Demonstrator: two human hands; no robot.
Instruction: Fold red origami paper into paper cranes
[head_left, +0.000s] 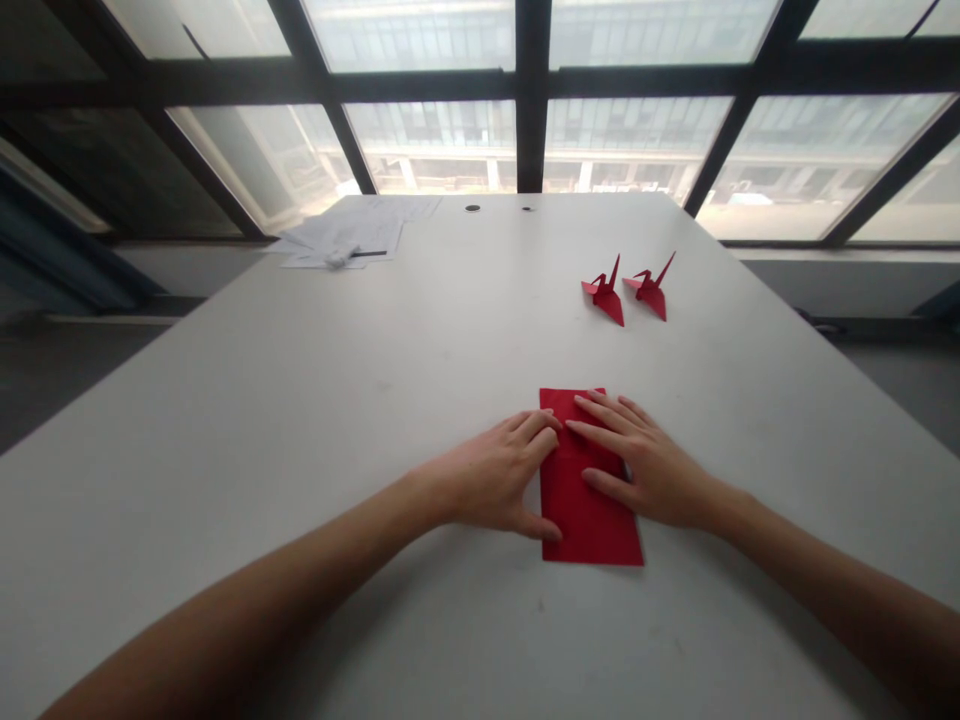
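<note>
A red sheet of paper [592, 530], folded into a tall rectangle, lies flat on the white table [360, 380]. My left hand [517, 465] rests at its left edge, with the fingers curved onto the upper part and the thumb apart, lower down on the same edge. From the right, my right hand [645, 460] lies across the paper with its fingers spread and pressed on the surface. Neither hand grips the sheet. My right hand hides part of the right edge.
Two red paper cranes, a left one [606, 295] and a right one [651, 290], stand beyond the paper. At the far left are loose white sheets [330, 230], a crumpled white piece [341, 257] and a dark pen [370, 253]. Windows rise behind the table.
</note>
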